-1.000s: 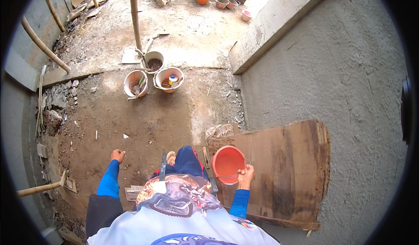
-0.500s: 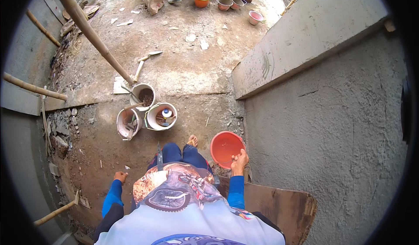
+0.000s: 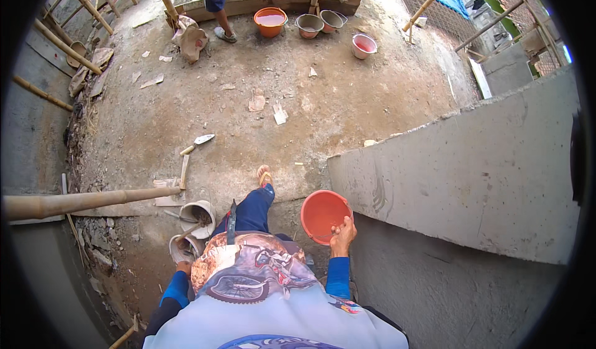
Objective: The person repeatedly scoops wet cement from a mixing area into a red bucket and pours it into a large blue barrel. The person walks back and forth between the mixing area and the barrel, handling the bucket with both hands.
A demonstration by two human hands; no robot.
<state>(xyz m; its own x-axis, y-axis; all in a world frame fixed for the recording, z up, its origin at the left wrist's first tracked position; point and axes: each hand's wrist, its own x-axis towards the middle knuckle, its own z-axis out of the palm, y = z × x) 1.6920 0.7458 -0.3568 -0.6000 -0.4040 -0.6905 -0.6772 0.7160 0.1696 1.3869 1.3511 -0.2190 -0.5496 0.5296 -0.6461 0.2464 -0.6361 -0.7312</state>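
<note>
My right hand (image 3: 343, 237) is closed on the near right rim of an orange-red bucket (image 3: 323, 212), which is tipped so its hollow inside shows. My left hand (image 3: 184, 267) hangs low at my left side, in front of a white bucket (image 3: 184, 248); its fingers are too small and hidden to make out, and I cannot tell whether it touches the bucket. Just beyond stands another whitish bucket (image 3: 205, 212) with dark stuff and a tool handle in it.
A bamboo pole (image 3: 93, 201) slants in from the left. Ahead lies a trowel (image 3: 197, 143) on the dirt. A low concrete wall (image 3: 459, 169) runs along my right. At the far end are an orange bucket (image 3: 270, 30), several smaller pails and another person's leg (image 3: 221, 20).
I have stepped forward, one sandalled foot now out ahead. The orange-red bucket has come along in my right hand. The white buckets have slid back toward my left side.
</note>
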